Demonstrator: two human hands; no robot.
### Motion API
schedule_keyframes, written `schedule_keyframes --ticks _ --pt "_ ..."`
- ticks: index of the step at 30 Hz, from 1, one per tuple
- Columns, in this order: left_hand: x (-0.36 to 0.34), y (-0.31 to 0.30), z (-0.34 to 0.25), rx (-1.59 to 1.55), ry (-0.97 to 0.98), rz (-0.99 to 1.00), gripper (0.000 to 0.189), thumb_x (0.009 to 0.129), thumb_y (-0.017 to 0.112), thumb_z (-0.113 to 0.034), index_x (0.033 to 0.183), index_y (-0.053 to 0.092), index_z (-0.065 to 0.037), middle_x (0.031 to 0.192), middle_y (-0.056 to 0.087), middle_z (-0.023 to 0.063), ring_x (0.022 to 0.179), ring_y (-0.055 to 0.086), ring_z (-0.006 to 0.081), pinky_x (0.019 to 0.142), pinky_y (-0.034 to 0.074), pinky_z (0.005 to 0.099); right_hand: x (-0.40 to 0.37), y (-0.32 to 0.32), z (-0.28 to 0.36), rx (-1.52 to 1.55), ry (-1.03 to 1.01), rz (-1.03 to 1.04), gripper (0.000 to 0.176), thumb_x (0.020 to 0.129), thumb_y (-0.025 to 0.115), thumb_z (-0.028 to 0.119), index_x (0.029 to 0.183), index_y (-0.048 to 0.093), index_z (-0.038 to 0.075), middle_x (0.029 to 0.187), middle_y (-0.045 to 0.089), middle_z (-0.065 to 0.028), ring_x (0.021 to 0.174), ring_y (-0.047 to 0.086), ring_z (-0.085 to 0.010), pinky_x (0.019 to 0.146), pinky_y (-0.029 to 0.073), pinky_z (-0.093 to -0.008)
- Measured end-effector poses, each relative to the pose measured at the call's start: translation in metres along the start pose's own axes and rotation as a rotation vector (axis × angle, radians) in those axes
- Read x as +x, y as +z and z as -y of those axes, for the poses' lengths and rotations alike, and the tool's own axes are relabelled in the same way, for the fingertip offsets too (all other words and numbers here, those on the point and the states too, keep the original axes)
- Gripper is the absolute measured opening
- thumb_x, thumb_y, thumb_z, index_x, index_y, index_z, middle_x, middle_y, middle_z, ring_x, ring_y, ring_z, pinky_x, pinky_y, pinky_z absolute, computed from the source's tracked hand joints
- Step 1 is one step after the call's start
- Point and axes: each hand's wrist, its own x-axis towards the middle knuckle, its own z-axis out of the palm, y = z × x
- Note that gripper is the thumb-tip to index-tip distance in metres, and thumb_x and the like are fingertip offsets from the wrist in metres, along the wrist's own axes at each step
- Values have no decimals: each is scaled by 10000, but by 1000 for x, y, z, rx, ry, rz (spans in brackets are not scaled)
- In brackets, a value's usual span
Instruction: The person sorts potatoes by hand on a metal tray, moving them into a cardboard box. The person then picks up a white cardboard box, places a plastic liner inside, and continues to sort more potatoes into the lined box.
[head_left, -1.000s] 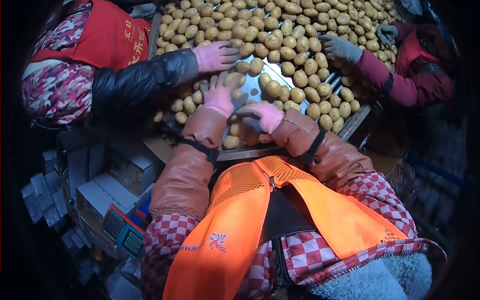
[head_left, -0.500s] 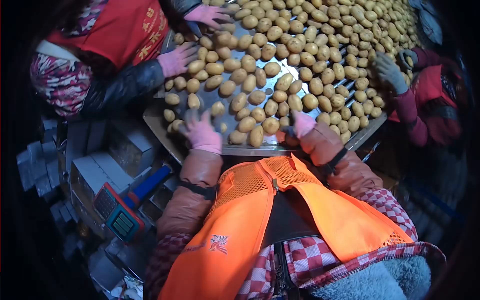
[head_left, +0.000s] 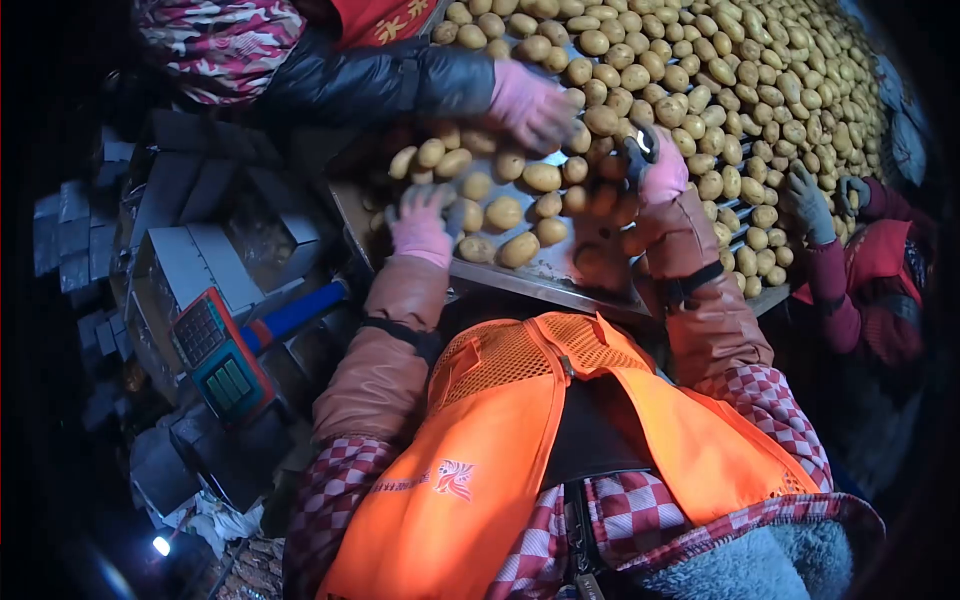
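Potatoes point(head_left: 541, 178) lie loose over the metal sorting table point(head_left: 540, 285) in front of me. My left hand point(head_left: 425, 225), in a pink glove, rests at the near left of the table with its fingers apart, right beside several potatoes. Farther right, my right hand point(head_left: 662, 175), also gloved in pink, is raised over the potatoes with its fingers curled. A dark shape with a bright patch shows at its fingertips; I cannot tell what it is. Another person's pink-gloved hand point(head_left: 535, 105) reaches across the potatoes between and beyond my hands.
At the right, a person's grey-gloved hands point(head_left: 815, 205) are at the potatoes' edge. Cardboard boxes point(head_left: 205, 265) stand at the left below the table. Close to them is a weighing scale display point(head_left: 222, 358) on a blue post point(head_left: 300, 312).
My right hand has moved up and away from the near edge. The co-worker's arm at the left has reached rightward. Fewer potatoes lie near the front edge, and the view has shifted.
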Motion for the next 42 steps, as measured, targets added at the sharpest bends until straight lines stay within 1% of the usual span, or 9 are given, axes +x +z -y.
schedule_keyframes --ticks 4,10,14,18,25,28,30,33,42 --pt "-9 4 51 -54 -148 -235 386 892 631 -430 1199 657 -198 1298 607 25 1297 483 256 1095 307 564 -19 34 29 -326 151 221 761 803 730 423 1462 426 193 1424 424 -253 1223 502 -467 977 472 -517" --pt "42 5 4 -630 6 -296 307 904 654 -168 1211 668 -149 1177 659 175 1110 620 354 962 489 438 -73 90 82 -101 -66 281 526 765 682 79 1273 610 198 1380 508 -140 1330 408 -437 1053 437 -487" --pt "102 -46 -75 -214 -67 161 436 913 609 -443 1216 668 -135 1071 674 205 1005 655 367 876 518 447 -91 56 56 243 -41 419 634 711 700 23 1318 588 173 1417 507 -152 1316 470 -370 1084 427 -420" --pt "102 -17 -75 65 326 293 549 887 610 -470 1397 517 -286 1273 602 131 1182 577 320 947 474 491 -107 10 28 40 99 -5 471 783 711 118 1247 641 165 1322 574 -174 1234 521 -394 1041 449 -428" --pt "41 1 8 24 9 117 437 837 650 -301 1272 608 -275 1356 539 63 1300 461 295 1062 369 515 -170 -89 -68 -486 536 -119 663 745 808 358 1334 584 149 1411 468 -227 1221 491 -441 1022 448 -449" --pt "17 -5 -9 -19 3 -134 323 843 671 -308 1135 686 -172 1261 604 79 1241 509 291 1009 415 488 -200 -46 -80 -282 578 -119 756 778 754 495 1413 507 168 1547 305 -222 1377 339 -481 1096 376 -537" --pt "0 -11 -68 -172 204 -46 386 782 725 -247 1152 673 -151 1269 595 110 1183 561 298 972 463 408 -162 -46 -1 -436 817 309 678 856 617 551 1459 444 295 1589 201 -236 1441 113 -551 1053 175 -785" --pt "-28 -9 -145 -113 761 106 434 760 710 -263 1189 661 -227 1407 502 93 1372 400 311 1104 287 605 -148 -24 16 -294 568 285 599 850 640 413 1417 494 284 1450 431 -201 1342 414 -430 1090 217 -715" --pt "20 9 -53 111 317 67 434 801 703 -474 1189 661 -283 1481 463 8 1424 337 271 1127 167 646 -125 29 61 361 -123 297 449 877 658 193 1318 580 163 1323 564 -164 1221 541 -377 1008 459 -465"
